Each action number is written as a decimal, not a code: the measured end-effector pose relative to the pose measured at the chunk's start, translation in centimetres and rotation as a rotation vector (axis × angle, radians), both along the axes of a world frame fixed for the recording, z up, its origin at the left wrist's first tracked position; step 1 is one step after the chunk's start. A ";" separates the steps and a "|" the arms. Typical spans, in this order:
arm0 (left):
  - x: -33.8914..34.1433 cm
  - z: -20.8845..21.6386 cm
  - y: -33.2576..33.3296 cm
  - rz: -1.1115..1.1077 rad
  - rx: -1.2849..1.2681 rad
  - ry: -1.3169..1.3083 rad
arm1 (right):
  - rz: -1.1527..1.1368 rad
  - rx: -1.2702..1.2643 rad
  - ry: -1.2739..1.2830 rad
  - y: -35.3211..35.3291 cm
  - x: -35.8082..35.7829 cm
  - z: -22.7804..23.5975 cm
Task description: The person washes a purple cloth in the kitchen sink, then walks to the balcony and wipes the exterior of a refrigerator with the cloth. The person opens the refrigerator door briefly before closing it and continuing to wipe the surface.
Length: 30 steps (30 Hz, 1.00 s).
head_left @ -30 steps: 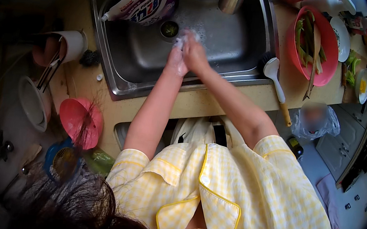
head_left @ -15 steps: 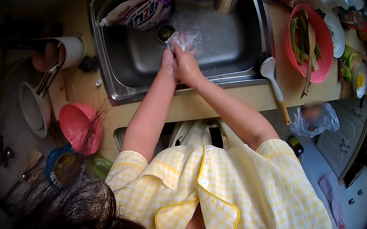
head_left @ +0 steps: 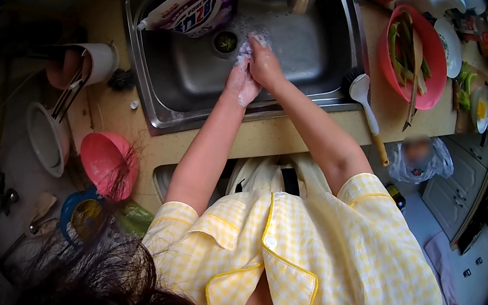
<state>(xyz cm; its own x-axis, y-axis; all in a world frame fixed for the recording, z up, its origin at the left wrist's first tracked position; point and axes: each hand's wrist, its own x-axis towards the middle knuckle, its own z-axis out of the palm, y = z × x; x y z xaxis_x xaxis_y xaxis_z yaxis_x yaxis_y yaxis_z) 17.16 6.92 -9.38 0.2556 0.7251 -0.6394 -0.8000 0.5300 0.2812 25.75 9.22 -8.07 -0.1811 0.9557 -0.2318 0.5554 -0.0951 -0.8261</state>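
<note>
Head view shows a shiny steel sink (head_left: 165, 82), one basin, round drain (head_left: 225, 41) near its middle; left hand (head_left: 242, 83) and right hand (head_left: 263, 63), both soapy, are pressed together over the basin, whitish lather between them; whether they pinch anything I cannot tell; one glossy detergent pouch (head_left: 187, 12) lies well left of them; one red bowl (head_left: 414, 55) holds green vegetable strips.
</note>
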 end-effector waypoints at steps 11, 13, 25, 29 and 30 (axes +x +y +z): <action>-3.3 -2.2 2.1 0.070 0.163 0.044 | -0.231 0.002 0.345 -1.0 2.1 -2.8; -2.9 -1.6 2.4 0.126 0.127 0.033 | -0.300 0.018 0.322 -1.1 2.6 -6.6; -3.5 -1.6 1.8 0.066 0.164 0.242 | -0.441 -0.503 0.730 0.9 2.8 -0.5; -4.2 -3.1 2.0 0.098 -0.044 0.019 | -0.484 -0.389 0.834 2.1 3.2 -1.0; -3.4 -1.8 2.0 0.135 -0.049 0.056 | -0.428 -0.386 0.808 1.7 2.9 -0.9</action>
<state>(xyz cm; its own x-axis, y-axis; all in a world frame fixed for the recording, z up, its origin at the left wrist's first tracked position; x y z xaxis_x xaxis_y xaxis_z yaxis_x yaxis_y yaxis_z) 13.79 8.93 -11.17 0.1210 0.7179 -0.6855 -0.8487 0.4330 0.3036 28.62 10.88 -8.93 -0.0790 0.8622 -0.5003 -0.3049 -0.4988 -0.8114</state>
